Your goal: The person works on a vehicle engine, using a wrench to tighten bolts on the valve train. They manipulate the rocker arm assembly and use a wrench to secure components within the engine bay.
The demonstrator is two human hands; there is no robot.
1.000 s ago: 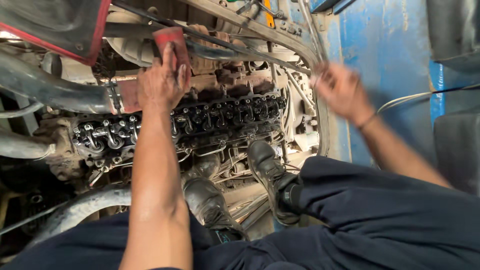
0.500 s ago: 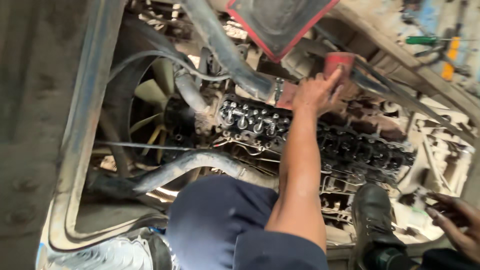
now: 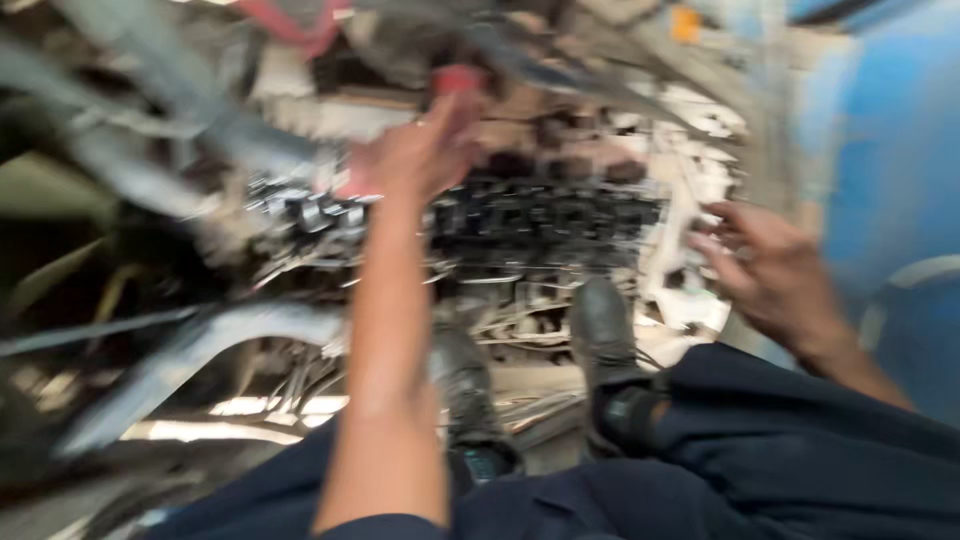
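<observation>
The whole view is motion-blurred. My left hand (image 3: 410, 155) reaches forward over an exposed engine top with a dark row of rocker arms (image 3: 540, 215). Its fingers are curled on a small red object (image 3: 458, 80) at the far side of the engine. My right hand (image 3: 770, 265) hovers at the right end of the engine, fingers spread and holding nothing. Both of my black shoes (image 3: 605, 330) (image 3: 465, 385) stand on engine parts just below the rocker row, under my dark blue trouser legs.
A blue body panel (image 3: 890, 130) rises at the right. Grey hoses and pipes (image 3: 200, 340) run across the left side. A red-edged part (image 3: 290, 20) hangs at the top. Cables and brackets crowd the space behind the engine.
The view has swung back to the right, bringing my right hand and the blue panel into sight. My left hand stays at the red object. My right hand is now lower, with fingers spread.
</observation>
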